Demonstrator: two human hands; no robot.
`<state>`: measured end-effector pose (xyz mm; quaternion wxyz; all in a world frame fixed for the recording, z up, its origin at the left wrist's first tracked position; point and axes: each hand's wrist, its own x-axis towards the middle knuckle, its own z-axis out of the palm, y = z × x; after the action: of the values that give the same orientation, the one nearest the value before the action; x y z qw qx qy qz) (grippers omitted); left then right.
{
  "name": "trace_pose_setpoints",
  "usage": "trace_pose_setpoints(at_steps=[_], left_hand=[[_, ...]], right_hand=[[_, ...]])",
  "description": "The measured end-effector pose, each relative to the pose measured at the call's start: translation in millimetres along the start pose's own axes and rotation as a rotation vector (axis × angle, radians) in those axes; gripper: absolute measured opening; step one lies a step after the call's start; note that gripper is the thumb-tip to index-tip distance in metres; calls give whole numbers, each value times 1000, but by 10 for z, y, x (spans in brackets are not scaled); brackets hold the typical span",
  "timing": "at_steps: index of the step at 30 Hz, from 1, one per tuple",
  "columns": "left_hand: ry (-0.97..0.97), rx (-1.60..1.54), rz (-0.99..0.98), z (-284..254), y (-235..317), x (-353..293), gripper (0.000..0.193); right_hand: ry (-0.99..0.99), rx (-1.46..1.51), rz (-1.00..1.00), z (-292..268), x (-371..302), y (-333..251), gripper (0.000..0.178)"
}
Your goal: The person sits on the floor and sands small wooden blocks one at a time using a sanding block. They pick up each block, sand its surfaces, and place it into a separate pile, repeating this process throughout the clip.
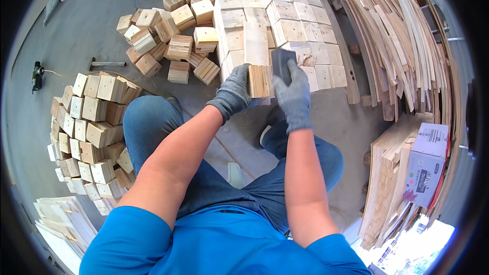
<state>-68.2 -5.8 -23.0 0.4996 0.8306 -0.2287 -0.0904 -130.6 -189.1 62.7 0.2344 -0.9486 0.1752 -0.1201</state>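
Note:
My left hand (235,93), in a grey knit glove, grips a small laminated wooden block (261,81) by its left side. The block's striped, layered face is turned up toward me. In my right hand (294,94), gloved the same way, is a dark grey sanding block (281,62) with a flat rectangular shape. It sits at the upper right of the wooden block; whether the two touch, I cannot tell. Just beyond my hands stands a neat stack of pale wooden blocks (288,23), with a longer pale piece (255,43) lying on it.
Loose wooden blocks (179,47) lie heaped left of the stack. Another block pile (86,137) rises beside my left knee. A hammer (104,63) and a corded power tool (37,76) lie on the floor. Long wooden strips (397,35) and a carton (428,165) are at the right.

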Motion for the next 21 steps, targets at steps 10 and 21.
trace_pose_setpoints(at_steps=[10,21], left_hand=[[-47,-4,-78,-84,102,-35,105],[51,-64,53,40,-76,-47,105]], right_hand=[[-104,-200,-55,-129,-767,-407,80],[-129,-128,-78,-55,-59,-728,74]])
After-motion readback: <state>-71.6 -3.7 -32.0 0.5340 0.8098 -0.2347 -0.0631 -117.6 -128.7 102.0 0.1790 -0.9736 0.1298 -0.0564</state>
